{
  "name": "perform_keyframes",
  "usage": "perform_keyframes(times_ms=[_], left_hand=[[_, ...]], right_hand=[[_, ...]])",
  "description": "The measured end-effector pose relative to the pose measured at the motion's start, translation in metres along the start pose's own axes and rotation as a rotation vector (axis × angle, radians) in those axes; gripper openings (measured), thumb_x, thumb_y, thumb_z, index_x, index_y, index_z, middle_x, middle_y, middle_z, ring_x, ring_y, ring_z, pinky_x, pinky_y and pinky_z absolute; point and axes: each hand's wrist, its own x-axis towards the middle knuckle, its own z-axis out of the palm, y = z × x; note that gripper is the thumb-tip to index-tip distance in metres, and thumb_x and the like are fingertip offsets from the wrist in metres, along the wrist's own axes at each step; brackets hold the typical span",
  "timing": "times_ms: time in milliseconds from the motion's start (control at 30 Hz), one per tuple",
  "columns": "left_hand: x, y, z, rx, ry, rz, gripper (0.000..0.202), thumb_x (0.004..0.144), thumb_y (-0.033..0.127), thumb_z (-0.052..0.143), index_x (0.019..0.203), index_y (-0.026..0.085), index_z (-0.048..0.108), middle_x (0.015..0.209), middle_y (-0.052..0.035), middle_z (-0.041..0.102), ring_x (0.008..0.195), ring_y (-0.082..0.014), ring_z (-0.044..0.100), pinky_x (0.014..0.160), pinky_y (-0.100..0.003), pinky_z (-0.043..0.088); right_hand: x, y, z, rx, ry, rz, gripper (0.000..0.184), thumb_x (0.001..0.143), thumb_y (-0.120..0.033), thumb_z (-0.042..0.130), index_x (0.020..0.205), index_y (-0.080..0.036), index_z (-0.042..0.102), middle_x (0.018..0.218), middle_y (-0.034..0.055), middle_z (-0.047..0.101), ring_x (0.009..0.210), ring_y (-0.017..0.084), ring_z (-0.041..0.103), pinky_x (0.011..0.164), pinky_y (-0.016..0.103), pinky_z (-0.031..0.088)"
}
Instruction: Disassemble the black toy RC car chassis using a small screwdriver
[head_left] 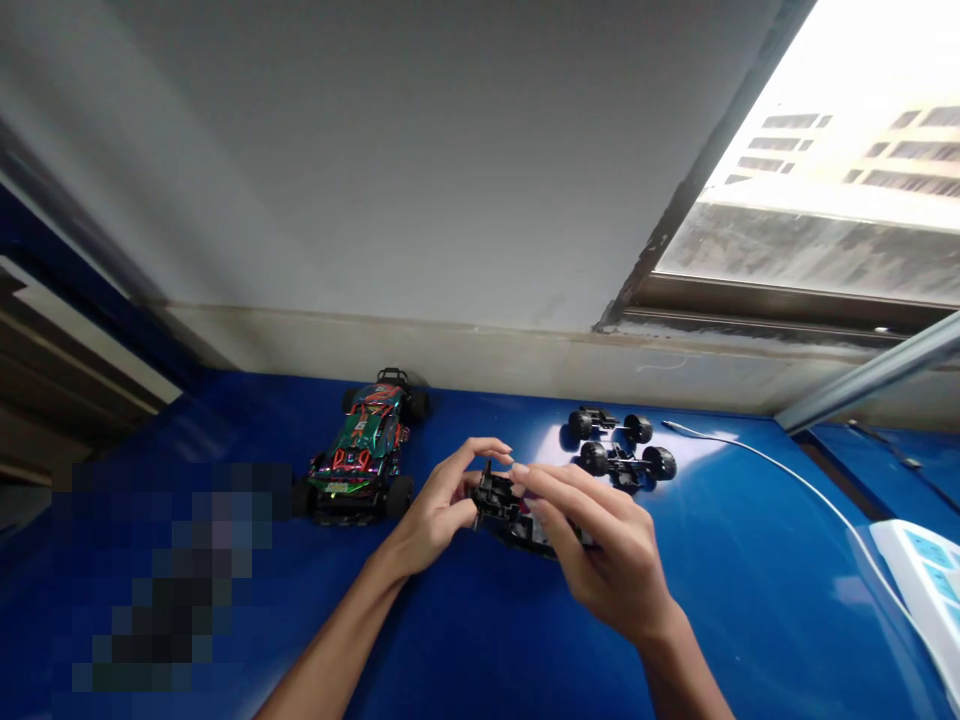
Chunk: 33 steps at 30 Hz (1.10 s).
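A black toy car chassis point(498, 500) is held low over the blue table, between my two hands. My left hand point(433, 508) grips its left end, thumb in front and fingers curved behind. Over the chassis's middle and right part lies my right hand point(611, 535), its fingers closed together and the fingertips on the upper side. Whether a small piece sits between those fingertips is hidden. Just beyond my right hand are two black axle units with wheels, a nearer one point(627, 464) and a farther one point(602, 421).
A finished-looking green and red toy car point(365, 440) stands left of my hands on the blue table point(450, 640). A white cable point(795, 478) curves to a white power strip point(911, 570) at right. The wall point(420, 200) rises behind; a blurred patch covers the lower left.
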Motion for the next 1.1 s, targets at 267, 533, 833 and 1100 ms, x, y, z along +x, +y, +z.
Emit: perform_keyframes(times_ms=[267, 533, 833, 1100], left_hand=[[0.01, -0.007, 0.017, 0.433, 0.481, 0.185, 0.022, 0.103, 0.024, 0.057, 0.123, 0.023, 0.066, 0.117, -0.0076, 0.068, 0.105, -0.0203, 0.07, 0.092, -0.035, 0.059], [-0.015, 0.009, 0.041, 0.845, 0.053, 0.579, 0.015, 0.095, 0.024, 0.06, 0.106, 0.02, 0.07, 0.063, 0.0029, 0.063, 0.053, -0.0152, 0.057, 0.059, -0.031, 0.042], [-0.009, 0.009, 0.032, 0.909, -0.094, 0.313, 0.021, 0.101, 0.04, 0.064, 0.107, 0.024, 0.075, 0.085, -0.0018, 0.072, 0.073, -0.02, 0.069, 0.065, -0.031, 0.049], [-0.009, 0.016, 0.017, 0.744, -0.145, 0.149, 0.02, 0.099, 0.037, 0.071, 0.114, 0.025, 0.076, 0.104, -0.0044, 0.07, 0.085, -0.0188, 0.071, 0.075, -0.029, 0.056]], right_hand=[[0.014, 0.004, -0.015, -0.147, -0.023, 0.079, 0.031, 0.1, -0.017, 0.069, 0.13, -0.024, 0.074, 0.113, 0.0093, 0.077, 0.096, 0.019, 0.076, 0.081, 0.028, 0.062], [0.014, 0.018, -0.033, -0.117, -0.134, 0.142, 0.044, 0.105, -0.014, 0.058, 0.147, -0.028, 0.064, 0.13, 0.0068, 0.079, 0.115, 0.02, 0.077, 0.092, 0.031, 0.063], [0.026, 0.026, -0.015, -0.118, 0.009, -0.024, 0.023, 0.096, -0.019, 0.077, 0.118, -0.024, 0.079, 0.098, 0.0071, 0.078, 0.084, 0.019, 0.073, 0.072, 0.033, 0.061], [0.01, 0.032, 0.002, -0.091, 0.161, 0.07, 0.055, 0.101, -0.004, 0.06, 0.15, -0.029, 0.061, 0.124, 0.0089, 0.08, 0.11, 0.02, 0.077, 0.095, 0.035, 0.063]])
